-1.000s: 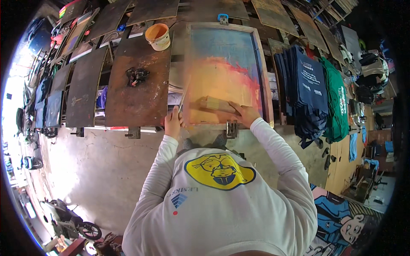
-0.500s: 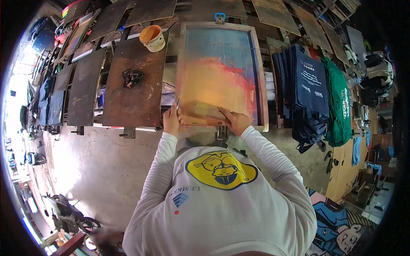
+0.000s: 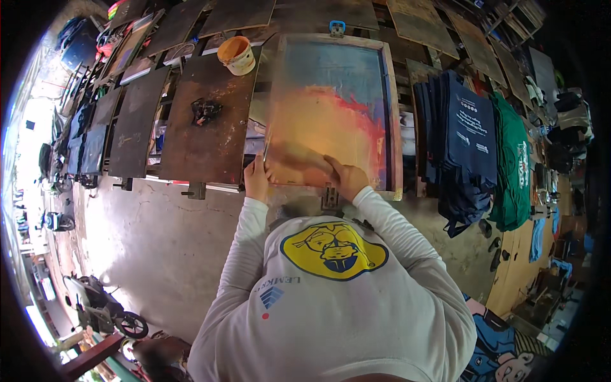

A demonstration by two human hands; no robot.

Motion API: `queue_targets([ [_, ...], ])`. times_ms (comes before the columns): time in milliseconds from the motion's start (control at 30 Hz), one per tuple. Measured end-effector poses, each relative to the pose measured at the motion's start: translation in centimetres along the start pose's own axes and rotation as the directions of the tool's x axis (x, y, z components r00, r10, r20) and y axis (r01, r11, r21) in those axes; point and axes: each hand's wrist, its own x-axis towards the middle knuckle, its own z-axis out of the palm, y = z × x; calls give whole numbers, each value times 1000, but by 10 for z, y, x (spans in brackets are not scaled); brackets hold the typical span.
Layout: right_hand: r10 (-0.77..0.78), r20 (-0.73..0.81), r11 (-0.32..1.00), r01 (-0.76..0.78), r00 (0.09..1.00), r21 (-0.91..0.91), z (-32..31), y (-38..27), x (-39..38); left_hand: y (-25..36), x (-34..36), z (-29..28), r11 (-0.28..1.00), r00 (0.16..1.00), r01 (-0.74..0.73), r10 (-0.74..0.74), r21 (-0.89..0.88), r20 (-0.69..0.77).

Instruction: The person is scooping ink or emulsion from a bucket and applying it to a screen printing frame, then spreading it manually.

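Note:
A wooden-framed printing screen (image 3: 278,76) lies flat before me, its mesh blue at the far end, yellow-orange nearer, with a red band between. My left hand (image 3: 257,181) is closed at the frame's near left corner, fingers against the left rail and thumb pointing up. Over the near part of the mesh, my right hand (image 3: 350,178) has its fingers bent together, pointing left. A brownish strip (image 3: 299,154) by its fingertips is smeared by motion; I cannot tell its kind. A metal clamp (image 3: 330,196) sits at the near rail, and a blue-handled clamp (image 3: 337,28) at the far one.
Left of the screen, a dark board (image 3: 203,146) carries an orange-stained bucket (image 3: 237,56) and a crumpled dark rag (image 3: 207,111). Navy bags (image 3: 468,127) and green bags (image 3: 511,159) are stacked on the right. A motorcycle (image 3: 105,305) stands behind at lower left.
The whole view has shifted slightly, with the table sitting a little further right. The brownish strip has become more blurred near my right fingertips. My left hand stays at the frame's corner.

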Motion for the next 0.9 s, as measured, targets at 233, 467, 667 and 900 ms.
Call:
queue_targets([
  [233, 328, 266, 293, -365, 906, 884, -41, 28, 17, -1, -5, 0, 1000, 999, 0, 0, -11, -39],
  [467, 328, 374, 125, -432, 868, 893, -38, 24, 17, -2, -4, -8, 999, 999, 47, -47, 1, -19],
  [667, 412, 425, 17, -473, 806, 881, -32, 11, 27, 3, -7, -23, 998, 998, 62, -62, 26, 0],
  [900, 124, 422, -462, -324, 898, 826, -30, 12, 10, 4, -4, -38, 989, 988, 141, -143, 40, 54],
])
